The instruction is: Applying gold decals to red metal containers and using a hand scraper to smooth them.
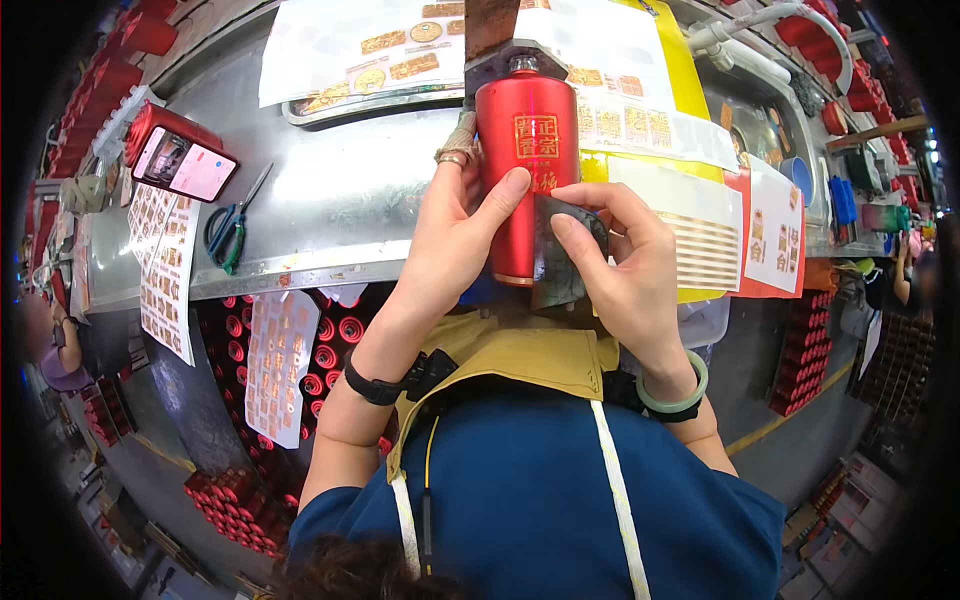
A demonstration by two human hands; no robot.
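1 red bottle (525,115) is resting in the half-curled left hand (455,215). Right hand (635,250) is pinching 1 dark sheet (556,268) at 5 o'clock.

This place was a workshop, or perhaps a factory floor. A metal worktable (340,200) carried paper sheets of golden labels (330,45), many red containers (235,510) were packed in rows at the near left, a yellow line (765,432) marked the grey floor (745,385), and another person (68,350) was at the left.
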